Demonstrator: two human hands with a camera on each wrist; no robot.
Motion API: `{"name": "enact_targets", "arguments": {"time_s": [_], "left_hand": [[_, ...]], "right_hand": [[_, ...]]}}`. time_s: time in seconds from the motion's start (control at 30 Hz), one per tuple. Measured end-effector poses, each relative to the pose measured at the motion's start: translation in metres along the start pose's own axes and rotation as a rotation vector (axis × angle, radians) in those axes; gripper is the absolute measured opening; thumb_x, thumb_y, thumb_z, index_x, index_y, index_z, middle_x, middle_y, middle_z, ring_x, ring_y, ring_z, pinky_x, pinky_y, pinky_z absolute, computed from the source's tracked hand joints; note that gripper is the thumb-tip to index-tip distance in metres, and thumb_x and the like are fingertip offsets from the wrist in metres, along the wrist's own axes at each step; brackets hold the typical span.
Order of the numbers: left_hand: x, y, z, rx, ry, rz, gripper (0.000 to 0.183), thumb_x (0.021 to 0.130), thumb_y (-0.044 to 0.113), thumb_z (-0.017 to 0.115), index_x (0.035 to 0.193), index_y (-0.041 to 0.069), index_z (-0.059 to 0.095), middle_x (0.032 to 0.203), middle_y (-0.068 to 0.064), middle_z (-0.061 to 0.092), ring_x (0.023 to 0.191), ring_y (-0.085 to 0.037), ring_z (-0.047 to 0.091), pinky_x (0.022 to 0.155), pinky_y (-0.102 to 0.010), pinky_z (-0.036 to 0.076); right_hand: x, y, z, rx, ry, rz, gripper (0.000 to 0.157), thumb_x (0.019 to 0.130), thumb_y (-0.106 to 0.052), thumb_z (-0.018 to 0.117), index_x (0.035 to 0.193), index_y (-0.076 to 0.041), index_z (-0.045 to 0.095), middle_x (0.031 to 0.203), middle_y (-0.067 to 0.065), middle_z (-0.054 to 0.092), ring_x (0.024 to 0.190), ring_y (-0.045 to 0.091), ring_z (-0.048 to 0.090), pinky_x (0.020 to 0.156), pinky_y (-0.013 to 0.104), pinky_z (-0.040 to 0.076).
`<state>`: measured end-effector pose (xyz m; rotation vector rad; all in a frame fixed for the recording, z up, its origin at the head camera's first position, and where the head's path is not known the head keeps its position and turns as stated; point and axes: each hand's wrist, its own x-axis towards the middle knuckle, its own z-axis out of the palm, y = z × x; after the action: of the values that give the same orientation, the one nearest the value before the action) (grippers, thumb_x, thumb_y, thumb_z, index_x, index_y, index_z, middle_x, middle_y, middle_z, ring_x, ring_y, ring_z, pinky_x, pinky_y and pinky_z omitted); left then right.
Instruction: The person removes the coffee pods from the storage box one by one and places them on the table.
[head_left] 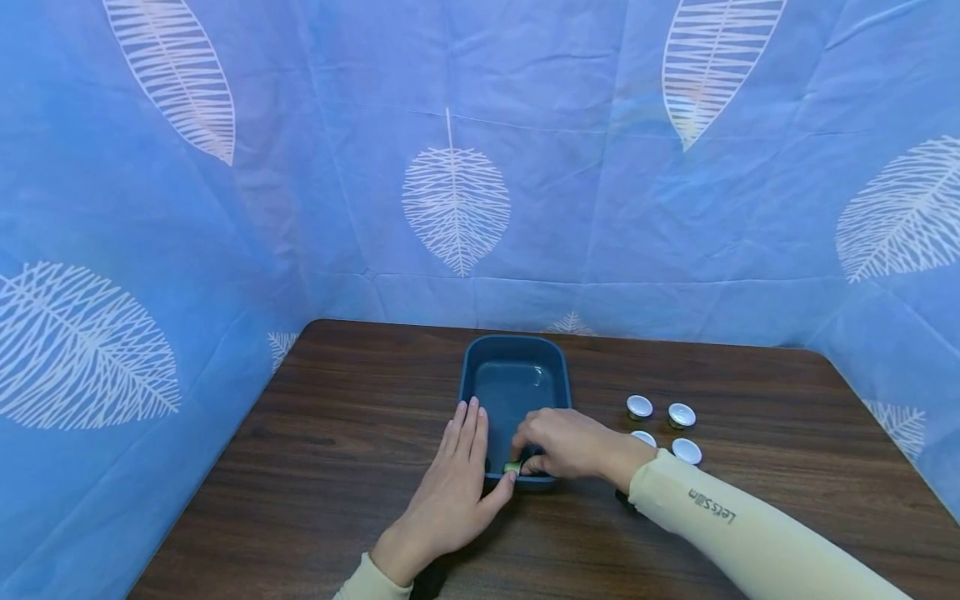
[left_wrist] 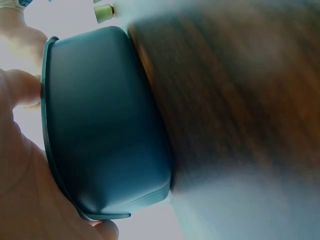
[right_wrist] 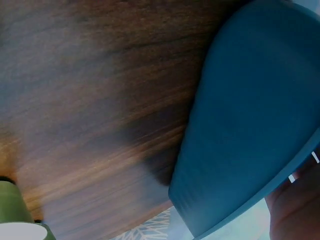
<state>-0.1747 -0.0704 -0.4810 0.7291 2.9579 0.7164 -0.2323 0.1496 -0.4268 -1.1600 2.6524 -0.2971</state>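
A dark blue rectangular bin [head_left: 513, 387] stands upright on the table. My left hand [head_left: 456, 498] rests on its near-left corner, fingers straight along the left side and thumb at the near rim. The left wrist view shows the bin's outer wall [left_wrist: 105, 120] beside that palm. My right hand [head_left: 573, 443] reaches over the right rim into the bin's near end. Its curled fingers pinch a small green jar [head_left: 512, 468], mostly hidden by the hand and the near wall. In the right wrist view the bin's outer side [right_wrist: 250, 120] fills the right half.
Several small green jars with white tops, such as this far one [head_left: 682, 415], stand on the table right of the bin, close to my right forearm. One green jar [right_wrist: 15, 207] shows in the right wrist view. A blue leaf-patterned cloth [head_left: 555, 208] hangs behind the brown wooden table [head_left: 360, 392].
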Motion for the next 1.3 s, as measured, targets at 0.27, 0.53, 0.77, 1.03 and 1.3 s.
{"name": "enact_targets", "arguments": {"time_s": [0.27, 0.53, 0.77, 1.03, 1.3], "left_hand": [[0.0, 0.002, 0.0, -0.021, 0.002, -0.001, 0.089, 0.11, 0.056, 0.047, 0.173, 0.004, 0.012, 0.183, -0.013, 0.0, 0.171, -0.03, -0.003, 0.136, -0.057, 0.018], [0.0, 0.002, -0.002, -0.016, -0.004, -0.004, 0.088, 0.11, 0.055, 0.047, 0.173, 0.005, 0.011, 0.183, -0.01, -0.004, 0.171, -0.029, -0.005, 0.136, -0.056, 0.017], [0.0, 0.003, -0.002, -0.004, -0.006, -0.014, 0.089, 0.11, 0.056, 0.047, 0.173, 0.005, 0.013, 0.183, -0.01, -0.001, 0.171, -0.03, -0.003, 0.136, -0.056, 0.017], [-0.001, 0.003, -0.001, -0.006, 0.009, -0.008, 0.088, 0.11, 0.055, 0.049, 0.173, 0.004, 0.014, 0.183, -0.01, 0.001, 0.171, -0.03, -0.001, 0.136, -0.056, 0.019], [-0.001, 0.003, -0.001, 0.002, 0.012, -0.006, 0.088, 0.11, 0.055, 0.048, 0.172, 0.003, 0.015, 0.183, -0.013, 0.003, 0.171, -0.03, 0.0, 0.136, -0.056, 0.02]], "right_hand": [[-0.002, 0.001, 0.0, -0.012, 0.044, 0.0, 0.01, 0.096, -0.025, 0.083, 0.087, -0.024, 0.079, 0.089, -0.012, 0.075, 0.079, 0.001, 0.06, 0.071, 0.024, 0.057], [-0.003, 0.0, -0.004, -0.016, 0.073, 0.038, 0.01, 0.099, -0.024, 0.08, 0.088, -0.025, 0.078, 0.092, -0.01, 0.074, 0.082, 0.004, 0.061, 0.076, 0.028, 0.06], [-0.006, 0.004, -0.006, -0.02, 0.149, 0.097, 0.011, 0.101, -0.025, 0.077, 0.09, -0.024, 0.074, 0.094, -0.008, 0.071, 0.083, 0.007, 0.059, 0.076, 0.029, 0.059], [-0.013, 0.011, -0.008, 0.031, 0.205, 0.123, 0.009, 0.102, -0.021, 0.076, 0.094, -0.024, 0.072, 0.097, -0.007, 0.07, 0.085, 0.007, 0.06, 0.072, 0.028, 0.053], [-0.017, 0.013, -0.015, 0.045, 0.248, 0.156, 0.009, 0.102, -0.023, 0.076, 0.094, -0.023, 0.071, 0.096, -0.008, 0.069, 0.083, 0.008, 0.057, 0.071, 0.026, 0.051]]}}
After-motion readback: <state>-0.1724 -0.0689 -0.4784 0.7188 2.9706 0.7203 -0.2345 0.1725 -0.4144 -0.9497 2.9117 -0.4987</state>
